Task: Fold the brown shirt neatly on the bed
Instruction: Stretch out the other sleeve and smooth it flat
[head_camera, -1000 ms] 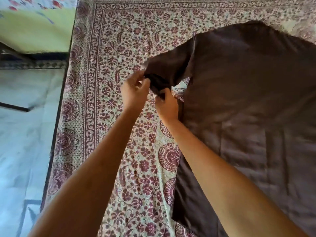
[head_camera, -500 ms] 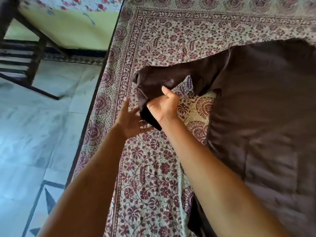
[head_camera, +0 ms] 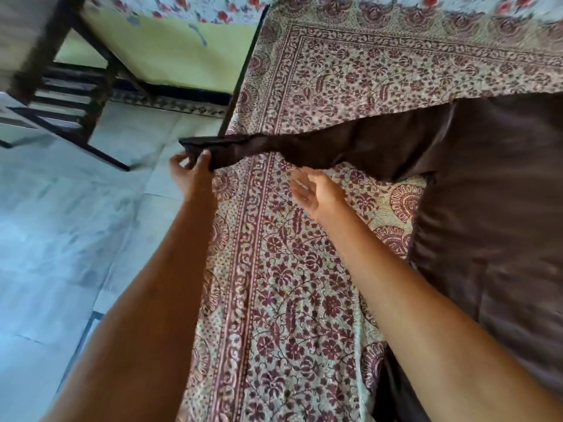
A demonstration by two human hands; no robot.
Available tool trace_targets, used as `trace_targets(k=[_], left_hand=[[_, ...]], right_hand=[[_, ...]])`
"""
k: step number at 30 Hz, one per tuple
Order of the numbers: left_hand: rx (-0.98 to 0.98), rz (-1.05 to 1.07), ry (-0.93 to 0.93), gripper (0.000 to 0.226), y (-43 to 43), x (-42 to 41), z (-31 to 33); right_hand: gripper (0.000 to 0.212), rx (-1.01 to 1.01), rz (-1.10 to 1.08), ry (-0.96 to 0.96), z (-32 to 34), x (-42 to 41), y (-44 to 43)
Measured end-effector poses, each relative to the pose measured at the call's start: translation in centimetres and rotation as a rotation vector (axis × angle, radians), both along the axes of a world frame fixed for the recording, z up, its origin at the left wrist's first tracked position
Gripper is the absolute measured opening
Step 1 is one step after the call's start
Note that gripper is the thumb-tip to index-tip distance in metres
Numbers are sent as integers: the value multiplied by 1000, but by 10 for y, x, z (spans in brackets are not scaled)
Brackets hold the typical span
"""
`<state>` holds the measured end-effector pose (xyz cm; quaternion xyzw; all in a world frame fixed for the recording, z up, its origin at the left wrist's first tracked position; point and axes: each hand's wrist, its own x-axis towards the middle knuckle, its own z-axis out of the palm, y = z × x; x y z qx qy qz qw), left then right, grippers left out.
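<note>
The brown shirt (head_camera: pixel 493 208) lies spread flat on the right side of the bed. Its left sleeve (head_camera: pixel 320 146) is stretched out straight to the left, past the bed's edge. My left hand (head_camera: pixel 192 167) is shut on the sleeve's cuff, out over the floor. My right hand (head_camera: pixel 316 193) hovers open, palm up, just below the middle of the sleeve, holding nothing. The shirt's right side runs out of the frame.
The bed wears a maroon and cream floral sheet (head_camera: pixel 274 300); its left edge (head_camera: pixel 240 86) runs down the frame. A dark wooden chair (head_camera: pixel 70 86) stands on the pale tiled floor (head_camera: pixel 61 239) at the upper left. A green wall with a floral curtain is behind.
My left hand took the cuff and pulled the crumpled sleeve out straight to the left, beyond the bed's edge. My right hand let go of the sleeve and opened.
</note>
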<state>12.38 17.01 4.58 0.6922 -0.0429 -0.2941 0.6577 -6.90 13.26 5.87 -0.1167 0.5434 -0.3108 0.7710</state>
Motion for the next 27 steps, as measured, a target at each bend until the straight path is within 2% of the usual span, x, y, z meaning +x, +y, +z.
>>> trace_targets(k=[3,5,7,9,12,14,16,22,27], left_hand=[[185,-178,-392,33,-8,46,-3],[261,-275,-554,30,-16,68,-4],[293,-333,-667,28,-29,85,-8],[277,-362,-654,35,-44,96,-15],[288,-415,-587,41,-63,110,-32],[332,-468,-618,44,-70,115,-43],[356,-497,-666,47,-78,119,-52],[475,-542,-759,58,-97,121,-76],[683,-735,-713,62,-101,114,-89]], right_hand=[[14,-120,25,377,-15,13,3],[12,-391,108,780,-26,24,5],[19,-744,220,1146,-35,32,5],[38,-963,337,1346,-44,38,-2],[63,-999,626,1475,-53,46,-18],[69,-1022,670,1575,-57,47,-27],[71,-1019,678,1643,-60,47,-37],[64,-743,1061,1555,-90,38,-51],[63,-782,1028,1581,-101,40,-46]])
